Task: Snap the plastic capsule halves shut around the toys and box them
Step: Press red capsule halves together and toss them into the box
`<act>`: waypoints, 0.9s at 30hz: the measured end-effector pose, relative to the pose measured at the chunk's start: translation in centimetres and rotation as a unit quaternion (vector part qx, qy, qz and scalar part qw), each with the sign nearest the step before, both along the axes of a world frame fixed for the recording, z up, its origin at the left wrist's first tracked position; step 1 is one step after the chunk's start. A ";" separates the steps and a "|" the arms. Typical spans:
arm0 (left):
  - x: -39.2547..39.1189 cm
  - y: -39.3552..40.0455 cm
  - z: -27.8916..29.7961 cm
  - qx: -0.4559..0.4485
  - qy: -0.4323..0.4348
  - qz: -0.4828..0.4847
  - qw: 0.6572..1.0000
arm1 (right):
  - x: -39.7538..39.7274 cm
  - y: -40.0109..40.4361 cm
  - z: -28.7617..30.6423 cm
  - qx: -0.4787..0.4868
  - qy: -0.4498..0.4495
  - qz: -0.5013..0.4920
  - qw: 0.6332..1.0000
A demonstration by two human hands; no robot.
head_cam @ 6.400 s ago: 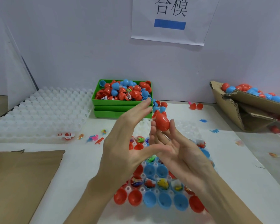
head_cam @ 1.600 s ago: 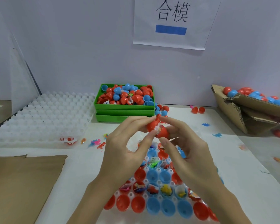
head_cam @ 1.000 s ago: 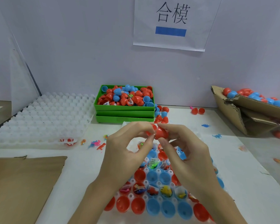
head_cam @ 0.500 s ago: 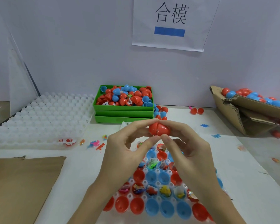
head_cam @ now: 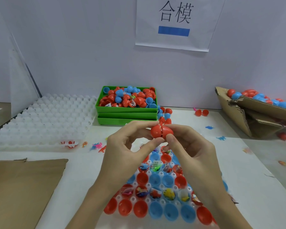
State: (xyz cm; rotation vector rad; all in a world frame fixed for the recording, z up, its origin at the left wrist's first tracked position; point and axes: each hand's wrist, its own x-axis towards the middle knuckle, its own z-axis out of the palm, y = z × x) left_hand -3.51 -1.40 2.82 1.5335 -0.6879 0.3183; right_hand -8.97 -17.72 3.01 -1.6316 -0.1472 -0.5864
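a white sign (head_cam: 173,23) on the back wall reads "合模" in black, with a solid blue bar beneath the characters. small printed labels show on packets in the green bin (head_cam: 127,111) and in the tray, too small to read

red capsule (head_cam: 161,131): held in the air above the far end of the tray (head_cam: 157,187), between both hands, lying sideways. its two halves meet along a near-vertical seam that shows as a thin dark line; whether it is fully snapped cannot be told

left hand (head_cam: 127,152): reaches in from the lower centre, palm turned right, fingers curled. forefinger lies over the capsule's top left, thumb tip presses its lower left, so the hand pinches the left half

right hand (head_cam: 193,152): mirrors it from the lower right, forefinger over the top right, thumb tip under the seam, pinching the right half. the two thumbs nearly touch below the capsule

the tray sits at the table's near edge, centre, its cups holding open red and blue halves, several with small toys inside. the green bin, stacked on another, stands at the back edge, centre, heaped with loose halves. a cardboard box (head_cam: 254,116) of closed capsules lies tilted at the back right corner. an empty white tray (head_cam: 45,116) occupies the back left; flat cardboard (head_cam: 21,187) lies at the near left corner
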 end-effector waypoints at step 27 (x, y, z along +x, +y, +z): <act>0.6 0.9 0.5 0.013 0.046 -0.029 0.998 | -0.2 -0.3 0.5 -0.009 0.016 0.046 0.999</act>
